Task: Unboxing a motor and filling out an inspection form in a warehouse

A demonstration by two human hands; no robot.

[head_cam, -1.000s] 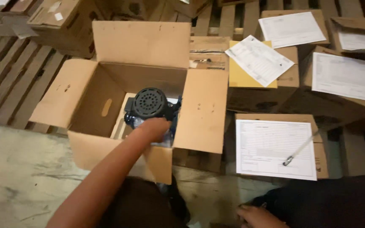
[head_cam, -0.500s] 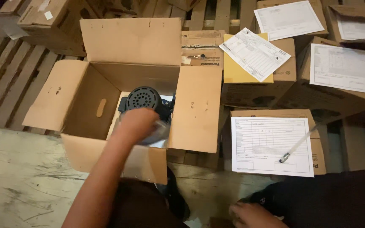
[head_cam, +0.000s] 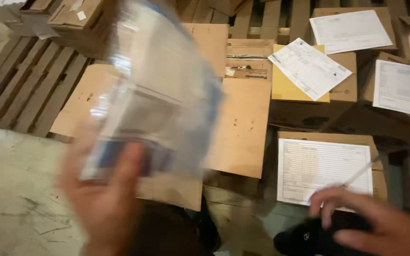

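Gripping the clear plastic bag [head_cam: 160,90] by its near end, the left hand [head_cam: 103,201] holds it long-axis upright before the open carton [head_cam: 243,123], while the right hand [head_cam: 380,225], loosely curled and empty, hangs well right.

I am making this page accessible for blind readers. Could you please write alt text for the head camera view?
A blurred left hand lifts a clear plastic bag above an open cardboard box. The right hand rests low beside a printed form with a pen on it.
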